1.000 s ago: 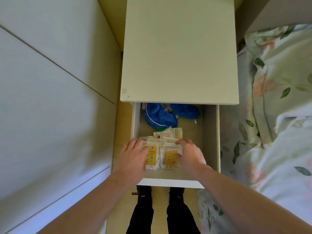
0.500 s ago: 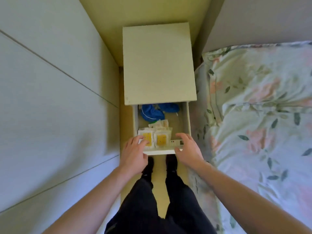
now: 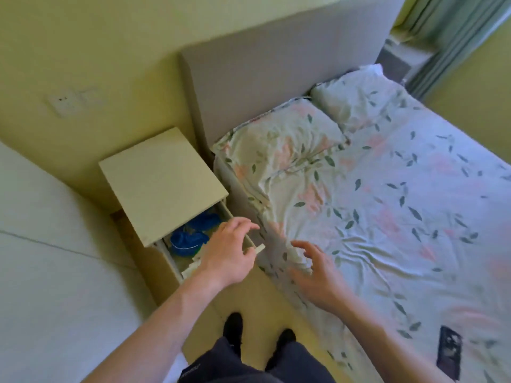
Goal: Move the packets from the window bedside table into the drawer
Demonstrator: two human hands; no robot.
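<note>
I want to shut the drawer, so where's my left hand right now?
In the head view, lower centre, your left hand hovers open over the front of the open drawer, beside the bed.

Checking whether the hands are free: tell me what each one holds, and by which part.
Nothing is held. The left hand hovers open over the open drawer; the right hand is open beside the bed.

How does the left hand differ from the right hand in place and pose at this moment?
The left hand is over the open drawer, at its front edge; the right hand is off the drawer, over the side of the bed. The left hand's fingers are loosely curled and point toward the bed; the right hand's fingers are spread apart. Both hands are bare, open and hold nothing.
</note>
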